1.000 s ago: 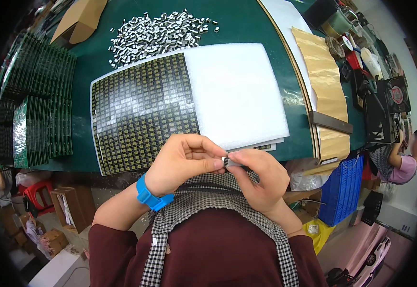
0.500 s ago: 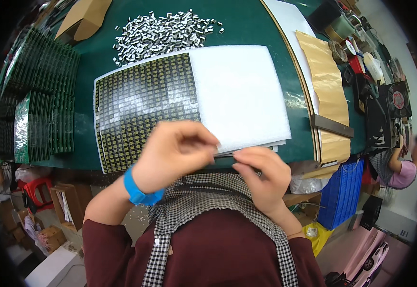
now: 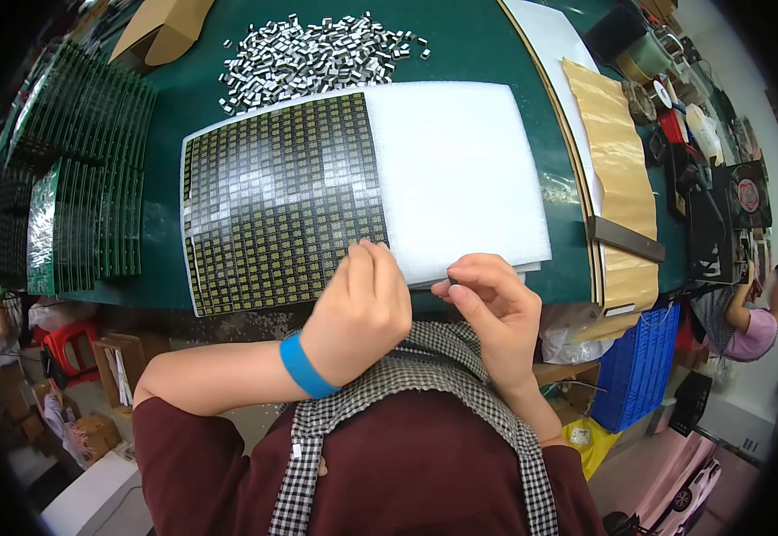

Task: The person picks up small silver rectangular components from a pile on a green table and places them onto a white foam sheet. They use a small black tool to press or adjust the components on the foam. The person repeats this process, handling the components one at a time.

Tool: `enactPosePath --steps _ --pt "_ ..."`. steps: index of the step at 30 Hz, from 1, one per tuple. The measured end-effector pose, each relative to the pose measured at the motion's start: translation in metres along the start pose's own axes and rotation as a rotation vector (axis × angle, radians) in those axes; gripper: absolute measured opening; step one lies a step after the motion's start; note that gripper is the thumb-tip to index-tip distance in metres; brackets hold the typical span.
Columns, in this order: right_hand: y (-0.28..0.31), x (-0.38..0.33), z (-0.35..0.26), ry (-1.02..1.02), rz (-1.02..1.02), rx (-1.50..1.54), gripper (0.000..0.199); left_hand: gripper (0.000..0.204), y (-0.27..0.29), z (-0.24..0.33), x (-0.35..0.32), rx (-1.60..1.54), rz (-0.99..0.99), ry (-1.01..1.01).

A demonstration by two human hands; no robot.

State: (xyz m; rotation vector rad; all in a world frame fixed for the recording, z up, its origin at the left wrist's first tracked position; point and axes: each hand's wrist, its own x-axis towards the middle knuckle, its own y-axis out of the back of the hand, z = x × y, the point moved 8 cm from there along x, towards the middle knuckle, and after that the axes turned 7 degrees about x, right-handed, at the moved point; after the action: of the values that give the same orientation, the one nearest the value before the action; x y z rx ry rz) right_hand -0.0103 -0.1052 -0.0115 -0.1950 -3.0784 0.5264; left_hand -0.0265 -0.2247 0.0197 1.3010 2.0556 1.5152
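My left hand (image 3: 362,299), with a blue band (image 3: 307,368) at its wrist, is over the lower right corner of a dark grid sheet of small gold-printed labels (image 3: 273,196). Its fingers are bent and pressed together at the sheet's edge; whatever they pinch is hidden. Just right of it, my right hand (image 3: 496,299) pinches a small dark piece (image 3: 451,279) between thumb and fingertips, in front of the white foam sheets (image 3: 465,179). The label sheet lies on the left half of this foam. Behind it is a heap of small black-and-silver block parts (image 3: 317,61).
Green circuit boards (image 3: 85,214) stand in rows at the left of the green table (image 3: 460,49). An open cardboard box (image 3: 158,31) is at the back left. To the right lie brown paper (image 3: 617,152) and a dark metal bar (image 3: 626,238). Another person (image 3: 746,322) is at far right.
My left hand has moved away from my right hand and turned, its fingertips now at the label sheet's corner. My right hand stays nearly in place, the dark piece now visible in it.
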Motion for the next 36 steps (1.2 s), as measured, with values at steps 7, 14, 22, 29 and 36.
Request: enactPosePath --steps 7,14,22,29,36 --pt "-0.003 -0.005 -0.025 0.257 0.046 -0.522 0.033 0.023 0.0 -0.051 0.005 -0.794 0.013 0.113" --pt "-0.026 -0.01 -0.047 0.548 -0.084 -0.709 0.046 0.018 -0.049 -0.025 -0.011 -2.251 -0.531 0.787" --pt "-0.021 -0.011 -0.044 0.501 -0.032 -0.624 0.046 0.02 -0.052 -0.014 -0.008 -2.297 -0.511 0.756" --pt "-0.037 -0.012 -0.047 0.633 -0.127 -0.885 0.046 0.024 -0.034 -0.02 -0.001 -1.888 -0.346 0.651" --pt "-0.03 -0.008 -0.038 0.421 -0.15 -0.623 0.041 0.029 -0.04 -0.022 -0.001 -1.865 -0.454 0.562"
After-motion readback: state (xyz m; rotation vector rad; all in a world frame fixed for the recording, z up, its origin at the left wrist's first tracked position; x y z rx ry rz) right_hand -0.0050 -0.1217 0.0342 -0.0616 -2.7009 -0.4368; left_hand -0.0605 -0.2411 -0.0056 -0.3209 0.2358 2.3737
